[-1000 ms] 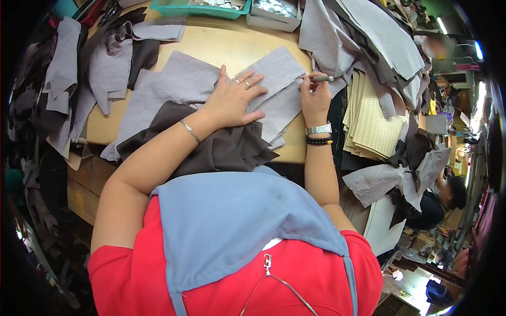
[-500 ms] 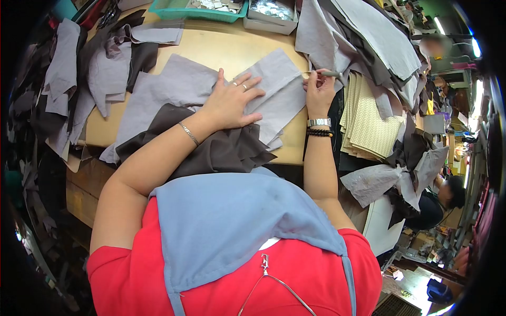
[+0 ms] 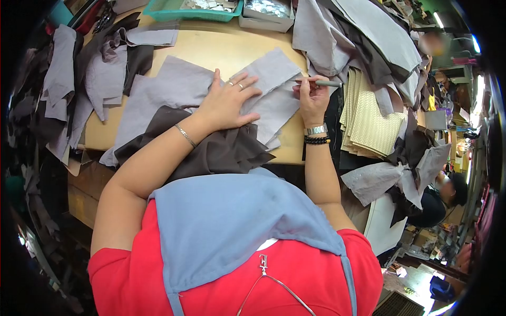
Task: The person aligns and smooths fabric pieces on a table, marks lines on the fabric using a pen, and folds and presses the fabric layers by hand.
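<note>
My left hand [image 3: 230, 101] lies flat with fingers spread on pale grey sheet material [image 3: 269, 71], pressing it to the table. Dark brown material [image 3: 203, 145] is bunched under my left wrist and close to my body. Between the fingertips of my right hand [image 3: 313, 100] is a slim grey pen [image 3: 328, 83]. Its thin point is aimed left and sits at the right edge of the pale sheet; whether it touches cannot be made out.
A teal tray [image 3: 192, 15] and a white box [image 3: 266, 22] of small pieces stand at the back. Draped material [image 3: 108, 68] hangs at left. Woven-textured cream sheets [image 3: 369, 118] are stacked at right, below more grey pieces [image 3: 369, 31]. Another person [image 3: 440, 203] is far right.
My right hand has shifted slightly left and down, bringing the pen from beside the pale sheet onto its edge. My left hand stays on the sheet.
</note>
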Tool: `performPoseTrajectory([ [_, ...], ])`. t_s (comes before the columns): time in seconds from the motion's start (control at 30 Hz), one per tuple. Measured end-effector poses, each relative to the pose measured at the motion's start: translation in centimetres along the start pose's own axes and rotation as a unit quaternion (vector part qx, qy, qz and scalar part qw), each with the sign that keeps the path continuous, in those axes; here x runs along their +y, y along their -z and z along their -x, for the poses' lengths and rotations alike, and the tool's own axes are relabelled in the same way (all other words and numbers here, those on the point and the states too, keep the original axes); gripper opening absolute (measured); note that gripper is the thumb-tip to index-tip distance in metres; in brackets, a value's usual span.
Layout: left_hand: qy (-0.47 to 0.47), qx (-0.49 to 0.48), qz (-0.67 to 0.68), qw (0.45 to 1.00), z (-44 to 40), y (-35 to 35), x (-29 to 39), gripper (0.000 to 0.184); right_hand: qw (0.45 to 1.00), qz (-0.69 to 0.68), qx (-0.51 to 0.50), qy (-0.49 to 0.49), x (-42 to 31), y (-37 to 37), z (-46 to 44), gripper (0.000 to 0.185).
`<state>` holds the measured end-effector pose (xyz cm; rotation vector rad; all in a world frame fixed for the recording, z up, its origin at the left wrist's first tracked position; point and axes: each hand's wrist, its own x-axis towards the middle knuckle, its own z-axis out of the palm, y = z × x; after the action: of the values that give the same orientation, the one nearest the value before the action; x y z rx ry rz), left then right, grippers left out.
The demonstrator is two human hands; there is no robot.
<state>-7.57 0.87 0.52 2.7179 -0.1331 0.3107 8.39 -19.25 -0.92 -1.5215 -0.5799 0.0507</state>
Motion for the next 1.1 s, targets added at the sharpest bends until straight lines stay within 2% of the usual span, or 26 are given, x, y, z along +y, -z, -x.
performPoseTrajectory([
  [0.17, -0.002, 0.007, 0.006, 1.0, -0.1, 0.1, 0.0, 0.055, 0.996, 0.04, -0.056, 0.052, -0.4, -0.5, 0.7, 0.015],
  [0.27, -0.003, 0.013, 0.005, 1.0, -0.1, 0.0, 0.0, 0.055, 0.993, 0.07, -0.082, 0.043, -1.2, -0.9, 0.9, 0.014],
  [0.47, -0.004, 0.008, 0.001, 1.0, -0.1, 0.2, 0.1, 0.055, 0.994, 0.055, -0.088, 0.042, -0.6, -1.0, 1.1, 0.015],
  [0.57, 0.001, 0.006, 0.004, 1.0, -0.1, 0.1, 0.1, 0.055, 0.988, 0.106, -0.097, 0.06, -0.4, -0.8, 1.0, 0.014],
  [0.67, -0.002, 0.008, 0.001, 1.0, -0.1, 0.2, 0.1, 0.054, 0.973, 0.199, -0.062, 0.099, -0.8, -1.1, 0.7, 0.012],
  [0.77, -0.002, 0.008, 0.003, 1.0, -0.1, 0.2, 0.1, 0.054, 0.968, 0.221, 0.007, 0.116, 0.0, -0.9, -0.3, 0.013],
  [1.0, -0.003, 0.011, 0.004, 1.0, -0.1, 0.1, 0.0, 0.054, 0.986, 0.156, 0.032, 0.046, 0.6, -0.7, -1.3, 0.015],
  [1.1, -0.001, 0.012, 0.006, 1.0, 0.0, 0.1, 0.1, 0.054, 0.993, 0.084, 0.076, -0.031, 0.1, -0.7, -1.7, 0.015],
])
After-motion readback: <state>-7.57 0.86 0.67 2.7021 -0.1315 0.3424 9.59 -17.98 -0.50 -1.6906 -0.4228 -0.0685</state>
